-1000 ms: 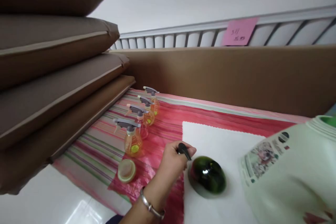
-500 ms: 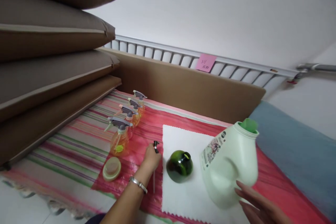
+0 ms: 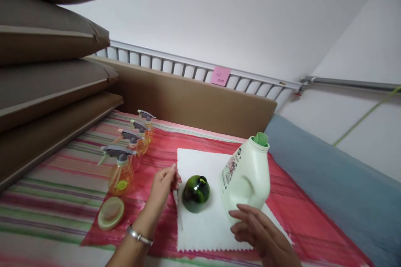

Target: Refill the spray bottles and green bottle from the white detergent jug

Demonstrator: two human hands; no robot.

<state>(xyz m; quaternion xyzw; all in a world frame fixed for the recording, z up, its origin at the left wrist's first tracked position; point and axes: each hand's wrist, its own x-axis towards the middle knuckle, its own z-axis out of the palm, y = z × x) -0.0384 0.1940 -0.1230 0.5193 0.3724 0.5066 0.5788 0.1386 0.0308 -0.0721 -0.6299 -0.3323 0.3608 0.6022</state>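
My left hand [image 3: 165, 181], with a bracelet on its wrist, is closed around a pump top whose head is hidden by the fingers. The pump's pale dip tube [image 3: 179, 212] hangs down along the left edge of the white cloth [image 3: 213, 238]. Just right of that hand, a round dark green bottle [image 3: 196, 194] stands on the cloth with its neck uncovered. My right hand [image 3: 258, 229] is open, fingers slightly apart, in front of a pale green jug [image 3: 250, 175]; whether it touches the jug I cannot tell. The jug's mouth has a green spout and no cap over it.
Several spray bottles [image 3: 120, 175] of yellowish liquid stand in a row at the left. A pale green cap [image 3: 110, 212] lies in front of them. Stacked brown cushions [image 3: 46, 79] rise at the left; a brown board [image 3: 188, 104] closes off the back.
The view has shifted to the right. My left hand has lifted the pump top toward the green bottle. My right hand has come further into view before the jug.
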